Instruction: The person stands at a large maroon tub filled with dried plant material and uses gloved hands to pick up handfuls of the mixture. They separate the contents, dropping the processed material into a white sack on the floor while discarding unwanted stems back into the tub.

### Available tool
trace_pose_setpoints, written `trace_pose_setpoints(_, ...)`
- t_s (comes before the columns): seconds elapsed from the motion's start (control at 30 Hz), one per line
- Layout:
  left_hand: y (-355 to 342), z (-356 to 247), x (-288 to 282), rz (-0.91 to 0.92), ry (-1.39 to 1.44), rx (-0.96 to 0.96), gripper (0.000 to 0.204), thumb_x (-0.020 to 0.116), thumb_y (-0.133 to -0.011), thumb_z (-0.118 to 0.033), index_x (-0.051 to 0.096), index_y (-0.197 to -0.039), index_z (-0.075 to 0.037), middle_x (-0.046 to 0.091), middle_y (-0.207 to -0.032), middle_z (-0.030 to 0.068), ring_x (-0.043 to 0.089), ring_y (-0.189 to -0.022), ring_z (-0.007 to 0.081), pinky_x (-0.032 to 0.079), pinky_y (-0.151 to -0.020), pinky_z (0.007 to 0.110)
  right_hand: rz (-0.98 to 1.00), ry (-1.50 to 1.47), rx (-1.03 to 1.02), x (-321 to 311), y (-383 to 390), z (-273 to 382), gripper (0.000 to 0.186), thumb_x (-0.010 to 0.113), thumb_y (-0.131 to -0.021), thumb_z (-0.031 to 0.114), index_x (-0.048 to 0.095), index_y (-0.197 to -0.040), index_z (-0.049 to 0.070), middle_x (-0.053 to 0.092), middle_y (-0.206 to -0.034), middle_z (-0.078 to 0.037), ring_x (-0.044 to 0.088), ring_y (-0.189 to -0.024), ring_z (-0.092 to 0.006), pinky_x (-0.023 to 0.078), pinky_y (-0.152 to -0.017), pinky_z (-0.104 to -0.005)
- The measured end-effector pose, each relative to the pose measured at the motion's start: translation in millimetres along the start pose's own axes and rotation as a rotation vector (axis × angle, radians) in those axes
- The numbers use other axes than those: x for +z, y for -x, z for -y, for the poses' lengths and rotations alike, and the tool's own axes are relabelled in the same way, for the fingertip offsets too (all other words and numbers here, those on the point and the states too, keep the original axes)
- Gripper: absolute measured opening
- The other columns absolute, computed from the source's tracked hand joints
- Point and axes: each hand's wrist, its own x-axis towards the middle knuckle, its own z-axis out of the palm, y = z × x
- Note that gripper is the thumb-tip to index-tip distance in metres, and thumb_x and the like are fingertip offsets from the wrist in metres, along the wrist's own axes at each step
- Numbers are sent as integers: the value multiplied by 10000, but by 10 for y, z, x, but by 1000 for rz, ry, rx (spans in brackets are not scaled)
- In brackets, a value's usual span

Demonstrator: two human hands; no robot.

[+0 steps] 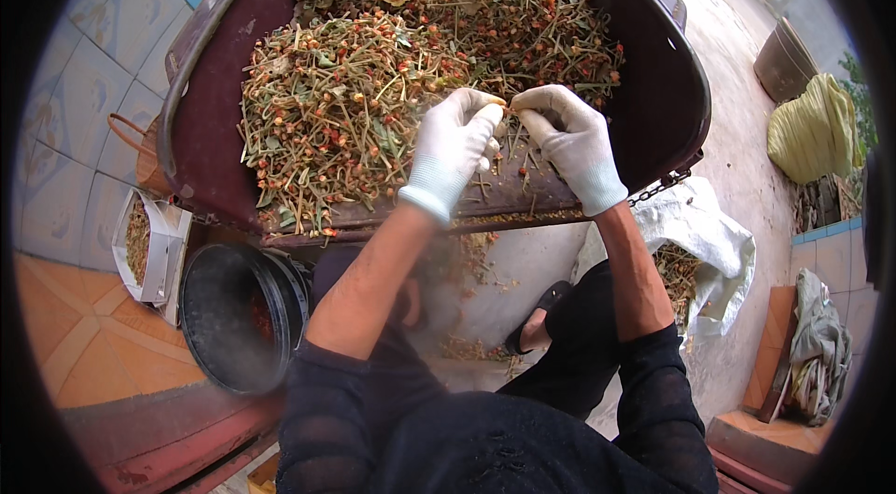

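Observation:
Both of my hands wear white knit gloves and meet over the near edge of a maroon cart bed (667,135). My left hand (453,147) is closed in a pinch, its fingertips almost touching those of my right hand (577,144), which pinches too. Something tiny and orange-red shows between the fingertips, too small to name. Beyond and left of my hands lies a big heap of plant stems (341,102) with red and orange bits and some green leaves. A few loose stems are scattered on the cart's bare floor below my hands.
A black bucket (201,317) with some red contents stands at lower left, beside a white box (168,261) of stems. A wicker basket (149,158) sits by the tiled wall. On the right are a white sack (723,256), a yellow-green sack (812,130) and a brown tub (787,60).

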Motion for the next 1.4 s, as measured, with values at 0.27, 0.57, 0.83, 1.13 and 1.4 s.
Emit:
trace_pose_setpoints(0.27,-11,-34,4,-103,28,24,215,608,-967,-168,607,-1093,6,627,-807,12,522,-578,15,425,-449,158,-79,95,21,123,14,68,102,695,-882,84,692,-956,15,670,-758,-32,582,-651,-54,477,-586,-232)
trace_pose_setpoints(0.57,-17,-5,-26,-125,39,80,199,608,-974,-181,611,-1059,-1,609,-779,-7,516,-577,15,405,-435,156,-177,163,-254,263,-47,40,75,695,-869,62,676,-930,24,663,-800,-72,612,-670,-100,490,-601,-253)
trace_pose_setpoints(0.83,-57,-26,-83,-157,-15,154,145,587,-973,-184,591,-981,-39,580,-712,-32,467,-508,-5,369,-404,154,-171,134,-250,336,-63,76,76,671,-893,76,669,-957,36,655,-778,-56,621,-654,-100,494,-604,-244)
trace_pose_setpoints(1.13,-57,-27,-156,67,616,7,121,531,-999,-170,549,-962,-55,536,-749,-1,422,-528,38,355,-402,175,53,-683,440,264,-109,79,184,572,-984,215,640,-1018,48,624,-795,12,564,-611,-37,415,-510,-164)
trace_pose_setpoints(1.4,-213,-49,-648,131,1075,-4,164,519,-997,-160,553,-1068,-17,680,-959,129,653,-715,138,470,-437,218,-23,-102,279,-54,-190,-4,174,634,-941,176,667,-1037,35,664,-875,-40,600,-678,-86,489,-591,-227)
